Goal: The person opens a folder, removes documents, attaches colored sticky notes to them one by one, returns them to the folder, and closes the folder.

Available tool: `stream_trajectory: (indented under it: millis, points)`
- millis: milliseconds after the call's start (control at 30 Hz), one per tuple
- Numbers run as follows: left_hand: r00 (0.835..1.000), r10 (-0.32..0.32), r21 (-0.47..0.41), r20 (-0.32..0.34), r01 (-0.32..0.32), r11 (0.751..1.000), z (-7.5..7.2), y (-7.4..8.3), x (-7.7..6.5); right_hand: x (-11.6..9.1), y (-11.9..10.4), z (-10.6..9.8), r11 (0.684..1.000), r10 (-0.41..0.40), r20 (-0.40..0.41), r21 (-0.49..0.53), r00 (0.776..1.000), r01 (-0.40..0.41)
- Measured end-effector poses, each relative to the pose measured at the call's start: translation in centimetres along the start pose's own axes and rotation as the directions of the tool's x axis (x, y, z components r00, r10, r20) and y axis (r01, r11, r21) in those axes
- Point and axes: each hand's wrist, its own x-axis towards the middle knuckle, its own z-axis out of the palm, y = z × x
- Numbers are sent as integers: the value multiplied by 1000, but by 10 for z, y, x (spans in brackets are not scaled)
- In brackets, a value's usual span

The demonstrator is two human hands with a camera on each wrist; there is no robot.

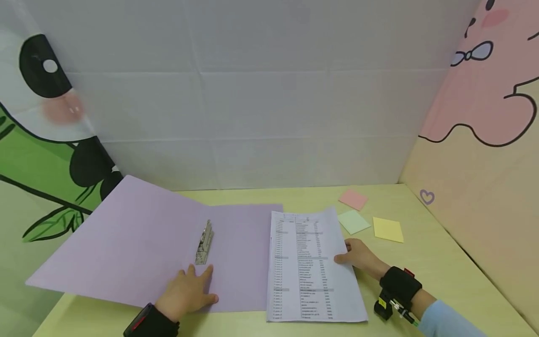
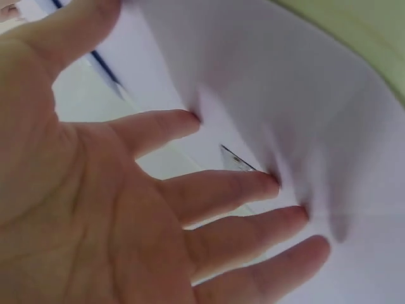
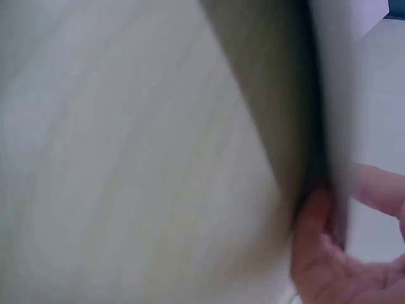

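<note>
A purple folder (image 1: 244, 252) lies opened out on the table, its left cover raised at a slant. Near its fold is a metal clip (image 1: 204, 243). My left hand (image 1: 185, 292) rests on the folder just below the clip, fingers spread and nearly straight; in the left wrist view the fingertips (image 2: 297, 215) touch the purple surface. To the right, printed sheets (image 1: 303, 267) overlap the folder's right edge. My right hand (image 1: 361, 257) pinches their right edge, thumb on top and fingers beneath. From the right wrist view the paper edge (image 3: 335, 126) passes between thumb and fingers.
Behind the right hand lie a pink sticky note (image 1: 353, 199), a green sticky note (image 1: 353, 222) and a yellow sticky note (image 1: 388, 230). A pale wall (image 1: 261, 107) closes off the back of the light wooden table (image 1: 438, 271), and side panels with cartoon drawings flank it.
</note>
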Motion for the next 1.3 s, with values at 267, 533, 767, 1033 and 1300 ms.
stream_trajectory:
  millis: [267,533,767,1033,1300]
  points:
    - [991,135,-85,7,-134,987,-3,36,-1,-19,-21,1,831,-211,44,-518,976,203]
    - [958,285,-29,-17,-285,958,4,74,-1,-31,-25,16,730,-187,221,-620,957,286]
    - [947,312,27,-79,-311,950,15,71,1,-33,-25,18,755,-178,193,-602,965,260]
    - [962,272,-39,-38,-273,961,14,57,7,-36,-25,17,753,-193,185,-602,964,266]
    - [973,225,-116,-58,-230,966,9,27,8,-33,-22,20,745,-198,185,-610,963,270]
